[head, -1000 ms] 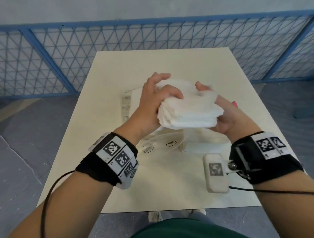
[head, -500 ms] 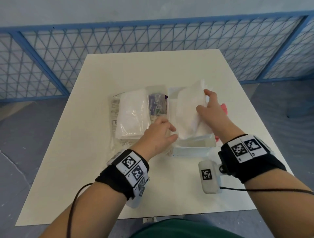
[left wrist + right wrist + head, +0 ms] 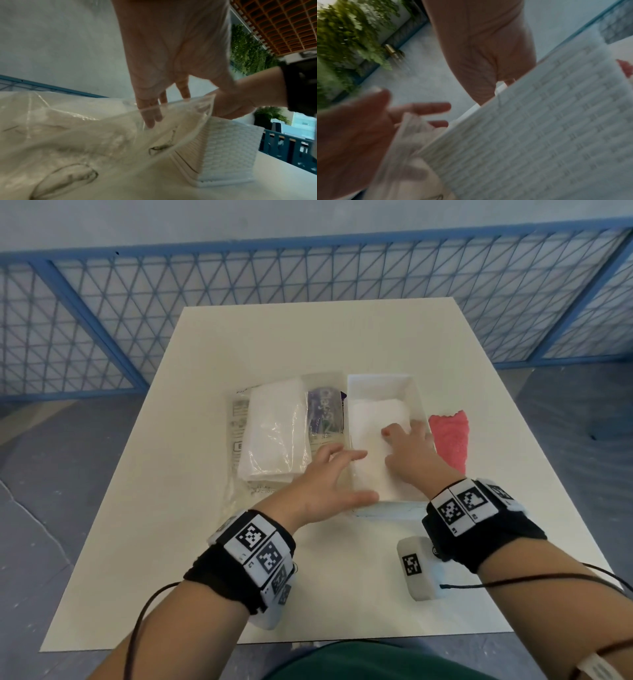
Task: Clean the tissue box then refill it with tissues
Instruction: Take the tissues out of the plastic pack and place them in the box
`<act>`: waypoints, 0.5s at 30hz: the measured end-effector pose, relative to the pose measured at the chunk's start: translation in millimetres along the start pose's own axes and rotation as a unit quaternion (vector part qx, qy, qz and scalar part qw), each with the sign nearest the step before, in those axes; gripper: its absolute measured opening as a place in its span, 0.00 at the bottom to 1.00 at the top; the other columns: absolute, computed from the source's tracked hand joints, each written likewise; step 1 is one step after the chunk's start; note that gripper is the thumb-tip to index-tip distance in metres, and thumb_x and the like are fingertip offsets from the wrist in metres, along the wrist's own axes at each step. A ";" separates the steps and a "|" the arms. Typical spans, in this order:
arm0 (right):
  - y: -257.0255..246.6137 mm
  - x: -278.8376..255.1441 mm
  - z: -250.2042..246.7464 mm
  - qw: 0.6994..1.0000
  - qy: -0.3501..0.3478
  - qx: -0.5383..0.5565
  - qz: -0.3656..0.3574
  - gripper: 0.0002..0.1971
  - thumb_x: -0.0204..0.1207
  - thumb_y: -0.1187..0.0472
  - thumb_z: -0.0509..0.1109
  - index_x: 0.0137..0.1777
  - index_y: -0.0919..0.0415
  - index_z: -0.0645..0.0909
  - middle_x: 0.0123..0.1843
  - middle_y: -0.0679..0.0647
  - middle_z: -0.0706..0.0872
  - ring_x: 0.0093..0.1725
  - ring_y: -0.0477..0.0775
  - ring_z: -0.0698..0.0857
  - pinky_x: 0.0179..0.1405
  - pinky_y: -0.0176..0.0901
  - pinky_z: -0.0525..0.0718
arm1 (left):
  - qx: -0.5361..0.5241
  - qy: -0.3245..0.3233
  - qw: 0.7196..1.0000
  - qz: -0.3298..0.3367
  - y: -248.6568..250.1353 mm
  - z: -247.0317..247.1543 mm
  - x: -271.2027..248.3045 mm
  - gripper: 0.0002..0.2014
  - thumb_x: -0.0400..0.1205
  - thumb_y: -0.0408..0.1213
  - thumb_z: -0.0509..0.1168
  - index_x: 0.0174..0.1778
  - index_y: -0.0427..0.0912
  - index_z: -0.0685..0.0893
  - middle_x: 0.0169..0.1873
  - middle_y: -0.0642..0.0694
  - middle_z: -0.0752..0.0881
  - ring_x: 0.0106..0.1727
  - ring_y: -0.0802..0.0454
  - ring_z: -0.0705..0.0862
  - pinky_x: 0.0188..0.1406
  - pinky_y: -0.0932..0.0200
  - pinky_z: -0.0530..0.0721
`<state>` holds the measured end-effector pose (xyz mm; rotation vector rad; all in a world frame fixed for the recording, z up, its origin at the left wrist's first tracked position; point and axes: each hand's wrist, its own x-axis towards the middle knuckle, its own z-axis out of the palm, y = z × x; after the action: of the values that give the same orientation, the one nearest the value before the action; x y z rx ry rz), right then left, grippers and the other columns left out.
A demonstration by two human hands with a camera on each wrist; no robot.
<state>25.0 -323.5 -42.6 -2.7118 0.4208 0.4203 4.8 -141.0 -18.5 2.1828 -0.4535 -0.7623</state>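
A white woven tissue box (image 3: 416, 395) stands open on the table's middle. A stack of white tissues (image 3: 370, 450) lies flat inside it. My right hand (image 3: 406, 436) reaches into the box and presses down on the stack. My left hand (image 3: 329, 481) is spread with straight fingers at the box's near-left corner, its thumb along the near rim. In the left wrist view the left hand's fingers (image 3: 150, 116) lie against the clear plastic beside the box (image 3: 231, 148). The right wrist view is blurred; the box wall (image 3: 539, 135) hides the right fingertips.
A clear plastic tissue package (image 3: 274, 433) with more tissues lies just left of the box. A pink cloth (image 3: 448, 440) lies right of it. The cream table (image 3: 308, 337) is bare at the far end and near its front edge. A blue mesh fence (image 3: 239, 302) stands behind.
Both hands held the tissue stack above the table. The right hand then lowered it into the box, where it now lies flat. The left hand let go and moved to the box's corner.
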 end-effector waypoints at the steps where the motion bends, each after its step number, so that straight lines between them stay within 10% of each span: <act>1: -1.2 -3.1 1.3 0.998 0.025 -0.054 -0.031 0.26 0.78 0.67 0.62 0.75 0.49 0.66 0.81 0.63 0.53 0.77 0.69 0.59 0.75 0.60 0.64 | 0.003 -0.028 1.000 -0.002 -0.5 -4.0 -3.6 0.41 0.73 0.53 0.74 0.80 0.62 0.59 0.81 0.59 0.49 0.81 0.54 0.57 0.79 0.49 0.62; 4: -1.3 -7.2 3.8 0.985 -0.008 -0.144 -0.090 0.25 0.78 0.63 0.65 0.74 0.48 0.69 0.77 0.56 0.63 0.74 0.62 0.66 0.71 0.56 0.67 | 0.123 -0.056 0.990 -0.051 -14.4 -19.4 -12.6 0.47 0.70 0.47 0.77 0.78 0.59 0.53 0.77 0.56 0.51 0.78 0.50 0.60 0.74 0.47 0.69; 8: -10.1 -10.4 -7.3 0.985 -0.052 -0.138 -0.088 0.19 0.80 0.59 0.64 0.71 0.51 0.74 0.69 0.56 0.76 0.66 0.59 0.78 0.65 0.52 0.74 | 0.317 -0.009 0.943 -0.099 -46.6 -27.3 -23.9 0.30 0.73 0.35 0.69 0.67 0.50 0.61 0.63 0.47 0.63 0.58 0.48 0.67 0.50 0.56 0.73; 11: -33.8 -31.1 -25.3 0.981 -0.018 0.101 -0.165 0.07 0.77 0.60 0.69 0.53 0.56 0.85 0.50 0.50 0.87 0.51 0.49 0.85 0.52 0.42 0.80 | 0.343 0.040 0.934 -0.090 -60.8 -30.5 -30.6 0.19 0.79 0.38 0.64 0.62 0.48 0.64 0.57 0.47 0.70 0.53 0.47 0.72 0.41 0.55 0.73; 15: -70.9 -70.9 -34.9 0.890 -0.322 0.203 -0.250 0.07 0.76 0.60 0.73 0.50 0.49 0.89 0.49 0.48 0.92 0.49 0.44 0.88 0.53 0.35 0.85 | 0.346 0.084 0.931 -0.086 -67.9 -37.4 -34.6 0.08 0.83 0.45 0.61 0.54 0.48 0.74 0.51 0.50 0.78 0.52 0.46 0.81 0.39 0.55 0.71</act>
<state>-7.4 -257.7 34.2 -2.0043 -0.3356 0.9083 8.0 -58.3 -37.4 2.9526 -0.4962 -0.5431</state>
